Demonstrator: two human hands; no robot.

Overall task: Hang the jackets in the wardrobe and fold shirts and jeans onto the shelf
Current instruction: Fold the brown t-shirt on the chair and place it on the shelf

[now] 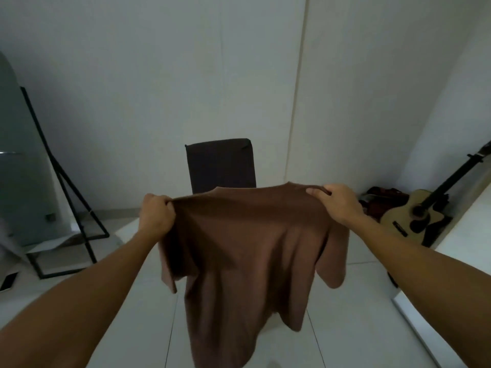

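wall: plain white wall [159, 102] fills the 12 o'clock half of the view, no wardrobe or shelf in sight

shirt: brown short-sleeved cotton t-shirt [247, 251] is held up in mid-air dead centre, long axis running 12 to 6, hem hanging down toward the person, sleeves drooping at 9 and 3

chair: dark brown padded chair back [220, 166] sits just behind the shirt at 12

guitar: tan acoustic guitar [414, 213] leans off at 3 o'clock

left hand: left hand [156, 216] is clenched on the shoulder seam at 9

right hand: right hand [337, 200] pinches the other shoulder at 3, a touch higher

next: both hands look about equally near, so probably the fold starts from the shoulders
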